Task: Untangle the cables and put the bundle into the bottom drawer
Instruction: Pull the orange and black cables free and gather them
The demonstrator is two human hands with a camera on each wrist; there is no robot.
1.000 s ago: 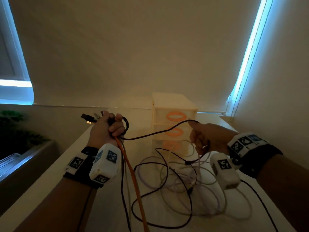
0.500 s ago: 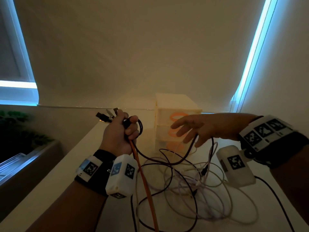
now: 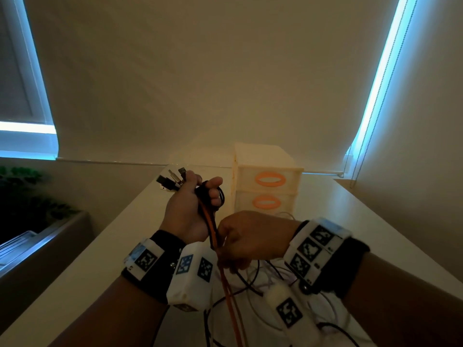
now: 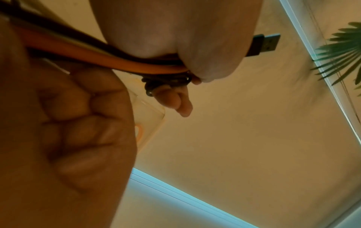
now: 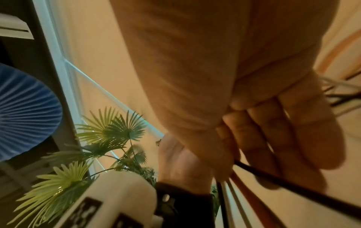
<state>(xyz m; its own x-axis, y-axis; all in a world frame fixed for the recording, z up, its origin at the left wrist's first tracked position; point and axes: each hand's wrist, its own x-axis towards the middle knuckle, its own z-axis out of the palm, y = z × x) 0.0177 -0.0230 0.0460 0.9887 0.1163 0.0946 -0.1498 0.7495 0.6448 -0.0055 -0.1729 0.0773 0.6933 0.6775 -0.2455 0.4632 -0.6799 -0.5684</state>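
My left hand (image 3: 193, 204) is raised above the table and grips a bunch of cable ends, with USB plugs (image 3: 170, 181) sticking out past the knuckles and an orange cable (image 3: 213, 226) and black cables hanging below it. The left wrist view shows the orange cable (image 4: 109, 61) and one USB plug (image 4: 263, 44) in that fist. My right hand (image 3: 240, 244) sits just under the left one, fingers curled round the hanging strands; a black cable (image 5: 293, 189) runs through its fingers. Loose tangled cables (image 3: 263, 284) lie on the table below. The drawer unit (image 3: 265, 181) with orange handles stands behind.
The white table (image 3: 363, 221) runs back to a wall with a roller blind; a bead chain (image 3: 360, 136) hangs at the right. A dark ledge and a green plant (image 3: 30, 196) lie off the table's left edge.
My right hand let go of the black cable it held out to the right, swung left and now grips the strands just below my left hand. The left hand rose slightly.
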